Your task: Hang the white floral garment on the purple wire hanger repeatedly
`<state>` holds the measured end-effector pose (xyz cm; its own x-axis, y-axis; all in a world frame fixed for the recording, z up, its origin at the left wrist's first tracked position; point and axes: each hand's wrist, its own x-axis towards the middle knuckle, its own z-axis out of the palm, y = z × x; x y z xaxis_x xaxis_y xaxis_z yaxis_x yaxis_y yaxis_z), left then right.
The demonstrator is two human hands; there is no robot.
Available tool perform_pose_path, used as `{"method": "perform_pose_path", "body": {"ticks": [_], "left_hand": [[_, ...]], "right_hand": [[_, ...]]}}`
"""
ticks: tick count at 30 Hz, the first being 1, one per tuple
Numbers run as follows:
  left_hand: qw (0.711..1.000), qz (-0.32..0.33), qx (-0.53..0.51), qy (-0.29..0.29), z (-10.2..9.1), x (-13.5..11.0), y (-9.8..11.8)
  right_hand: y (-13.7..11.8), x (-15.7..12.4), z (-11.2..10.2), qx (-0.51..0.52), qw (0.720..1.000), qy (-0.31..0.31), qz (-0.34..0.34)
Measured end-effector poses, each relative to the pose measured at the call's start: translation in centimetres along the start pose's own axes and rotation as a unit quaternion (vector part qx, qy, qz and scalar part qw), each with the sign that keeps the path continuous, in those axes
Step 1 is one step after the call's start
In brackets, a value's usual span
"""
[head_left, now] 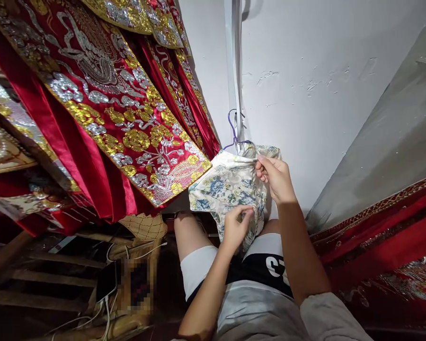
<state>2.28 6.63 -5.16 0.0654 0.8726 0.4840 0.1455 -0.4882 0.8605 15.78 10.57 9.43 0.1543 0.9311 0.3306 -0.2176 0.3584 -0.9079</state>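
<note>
A small floral garment [224, 185], cream with blue and yellow flowers, hangs on a purple hanger [232, 130] in front of me. My left hand [236, 228] is closed, pinching the garment's lower part. My right hand [274, 176] is also closed, gripping its upper edge near the collar. Both forearms reach up from my lap, over my white and black shorts [259, 270].
Red robes with gold and silver embroidery [102, 109] hang close on the left. More red embroidered cloth [383, 246] lies at the right under a grey sheet [394, 137]. A white wall [305, 71] is ahead. A woven basket [145, 227], cables and wooden slats sit lower left.
</note>
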Motion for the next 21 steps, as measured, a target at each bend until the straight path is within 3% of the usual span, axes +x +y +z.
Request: {"method": "perform_pose_path", "body": {"ticks": [3,5,6,10,15,19,21], "left_hand": [[0.977,0.127,0.025,0.172,-3.2,2.1,3.6],[0.958,0.161,0.032,0.237,-4.9,3.4,5.4],[0.959,0.159,0.033,0.233,-5.5,3.9,6.1],[0.984,0.129,0.023,0.117,-6.0,5.1,7.6],[0.974,0.201,0.099,0.035,-5.6,7.6,9.3],[0.937,0.290,0.190,0.050,-5.5,9.4,10.4],[0.926,0.304,0.210,0.077,-5.5,9.7,10.3]], "right_hand": [[-0.3,-1.3,0.4,-0.008,1.000,-0.001,-0.025],[-0.6,-1.9,0.9,-0.019,0.999,-0.022,-0.041],[-0.8,-2.3,1.2,-0.026,0.998,-0.037,-0.048],[-0.9,-3.1,2.1,-0.054,0.993,-0.096,-0.050],[-0.1,-3.2,1.8,-0.068,0.991,-0.104,-0.052],[1.3,-2.5,1.8,-0.081,0.992,-0.073,-0.070],[2.6,-2.2,2.0,-0.090,0.991,-0.055,-0.078]]}}
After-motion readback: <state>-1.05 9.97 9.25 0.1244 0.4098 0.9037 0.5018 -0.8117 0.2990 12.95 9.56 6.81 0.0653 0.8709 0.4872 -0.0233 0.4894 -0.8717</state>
